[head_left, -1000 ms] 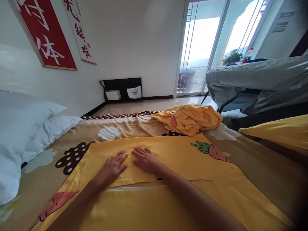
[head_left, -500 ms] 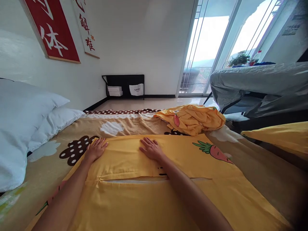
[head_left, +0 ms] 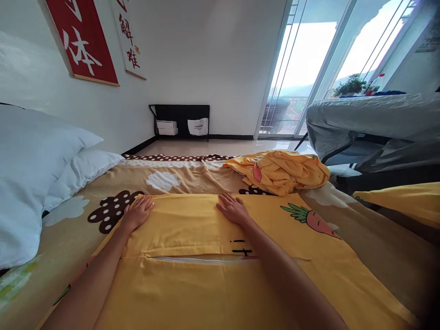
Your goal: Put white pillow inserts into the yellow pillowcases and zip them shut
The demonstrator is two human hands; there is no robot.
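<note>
Yellow pillowcase (head_left: 192,229) lies flat on the bed (head_left: 192,178) under both palms: left hand (head_left: 138,212) at its far-left corner, right hand (head_left: 233,209) mid-edge, fingers (head_left: 225,200) extended, loosely spread.

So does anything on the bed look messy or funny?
Yes. A yellow cloth lies crumpled in a heap near the bed's far edge, while the yellow cover under the left hand and right hand lies flat. The cover's flap gapes a little, showing white inside.
</note>
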